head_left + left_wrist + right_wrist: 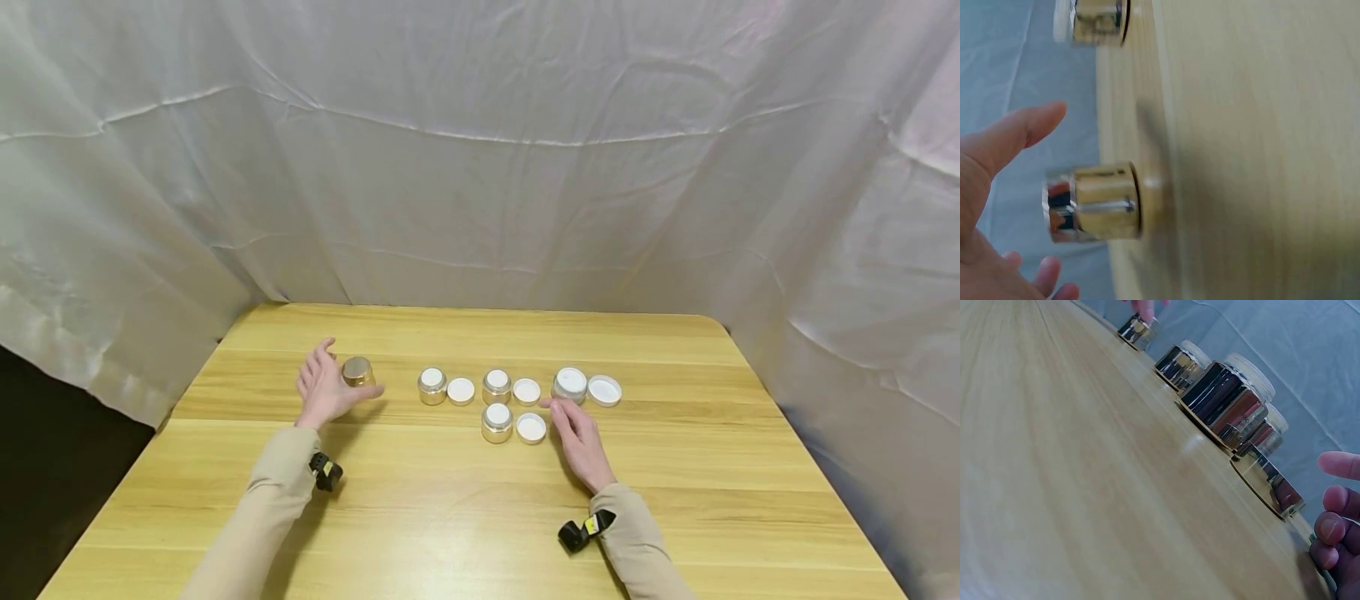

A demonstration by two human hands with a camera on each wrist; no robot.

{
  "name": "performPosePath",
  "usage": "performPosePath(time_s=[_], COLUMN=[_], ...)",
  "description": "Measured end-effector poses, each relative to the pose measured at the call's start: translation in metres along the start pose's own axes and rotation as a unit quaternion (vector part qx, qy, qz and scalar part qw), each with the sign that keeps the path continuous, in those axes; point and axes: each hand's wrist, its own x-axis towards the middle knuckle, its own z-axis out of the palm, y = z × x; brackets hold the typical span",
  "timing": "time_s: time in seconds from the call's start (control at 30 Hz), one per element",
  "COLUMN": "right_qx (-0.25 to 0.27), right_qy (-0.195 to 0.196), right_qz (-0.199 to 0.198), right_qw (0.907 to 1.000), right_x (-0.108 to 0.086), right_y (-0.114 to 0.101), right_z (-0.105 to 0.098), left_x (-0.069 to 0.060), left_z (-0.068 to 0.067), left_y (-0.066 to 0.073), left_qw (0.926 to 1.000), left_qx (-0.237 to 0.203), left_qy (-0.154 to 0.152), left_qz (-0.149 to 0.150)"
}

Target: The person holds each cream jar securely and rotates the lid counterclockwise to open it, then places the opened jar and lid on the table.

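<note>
My left hand (327, 392) is spread beside a gold jar (357, 372) with its lid on, at the left of the table. In the left wrist view the thumb and fingers stand apart on either side of that jar (1107, 203), and a gap shows around it. My right hand (579, 446) has loosely bent fingers and holds nothing. It is near an upturned white-lined lid (531, 428) and the front of a wider jar (570, 385). In the right wrist view, fingers (1330, 528) are beyond an upturned lid (1266, 481).
Several uncapped gold jars with white tops stand mid-table, including a left one (432, 387), a middle one (497, 387) and a front one (497, 423). Upturned lids (461, 391) lie to their right, one (604, 390) at the far right. A grey curtain (480, 208) hangs behind the table (420, 517).
</note>
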Motion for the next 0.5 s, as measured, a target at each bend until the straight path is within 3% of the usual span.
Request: performPosePath(time_s=[0.23, 0.5], right_qx=[0.011, 0.015], right_qy=[-0.023, -0.023], right_qz=[0.007, 0.004], right_qw=[0.9996, 0.9996], right_x=[-0.001, -0.001], right_y=[-0.041, -0.040], right_z=[-0.010, -0.010], left_x=[0.008, 0.013], left_z=[0.003, 0.009], left_y=[-0.008, -0.009], left_qw=[0.9971, 0.9945], left_qx=[-0.024, -0.054], left_qy=[-0.063, -0.075], left_qz=[-0.036, -0.050])
